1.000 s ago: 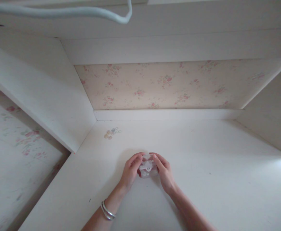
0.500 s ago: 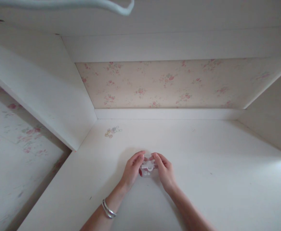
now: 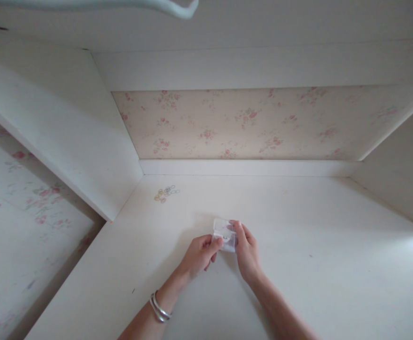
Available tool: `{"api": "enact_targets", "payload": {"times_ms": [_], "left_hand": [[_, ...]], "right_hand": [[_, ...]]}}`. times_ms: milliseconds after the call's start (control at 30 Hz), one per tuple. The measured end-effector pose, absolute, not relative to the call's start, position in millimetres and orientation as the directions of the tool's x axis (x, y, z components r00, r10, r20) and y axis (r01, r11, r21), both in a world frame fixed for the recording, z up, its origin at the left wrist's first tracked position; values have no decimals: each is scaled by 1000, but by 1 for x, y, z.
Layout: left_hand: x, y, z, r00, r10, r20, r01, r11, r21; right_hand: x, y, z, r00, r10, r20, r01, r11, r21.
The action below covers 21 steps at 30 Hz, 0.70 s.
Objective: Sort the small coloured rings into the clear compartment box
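A small clear plastic box is held between both hands above the white desktop. Across its middle runs a white strip with a rounded part, and a see-through panel rises above that strip. My left hand is closed on the lower left edge, its thumb on the front near the strip. On the other side my right hand grips the right edge, with its thumb on the front and fingers behind. What lies inside the box, if anything, is too blurred to tell. Two silver bangles circle my left wrist.
Several small gold and grey rings lie in a loose group at the back left of the white desktop. White side panels and a floral-papered back wall enclose it. A pale cable hangs overhead.
The box has turned in my hands and shifted slightly up and right. My left hand has slid down to its lower left, with the thumb now on the front.
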<state>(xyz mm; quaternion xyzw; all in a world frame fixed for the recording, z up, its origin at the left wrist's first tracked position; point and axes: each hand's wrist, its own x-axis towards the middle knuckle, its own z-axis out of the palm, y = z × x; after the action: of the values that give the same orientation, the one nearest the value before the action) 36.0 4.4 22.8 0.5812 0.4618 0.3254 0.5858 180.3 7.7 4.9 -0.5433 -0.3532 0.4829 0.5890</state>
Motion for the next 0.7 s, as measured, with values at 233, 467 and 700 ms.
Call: {"api": "enact_targets", "payload": {"times_ms": [233, 467, 700], "left_hand": [[36, 3, 25, 331, 927, -177, 172, 125, 977], [36, 6, 20, 235, 958, -165, 96, 147, 985], [34, 8, 24, 180, 973, -147, 83, 134, 988]], "right_hand": [[179, 8, 10, 254, 958, -131, -225, -73, -972], [176, 1, 12, 73, 993, -89, -280, -65, -958], [173, -2, 11, -44, 998, -45, -58, -47, -997]]}}
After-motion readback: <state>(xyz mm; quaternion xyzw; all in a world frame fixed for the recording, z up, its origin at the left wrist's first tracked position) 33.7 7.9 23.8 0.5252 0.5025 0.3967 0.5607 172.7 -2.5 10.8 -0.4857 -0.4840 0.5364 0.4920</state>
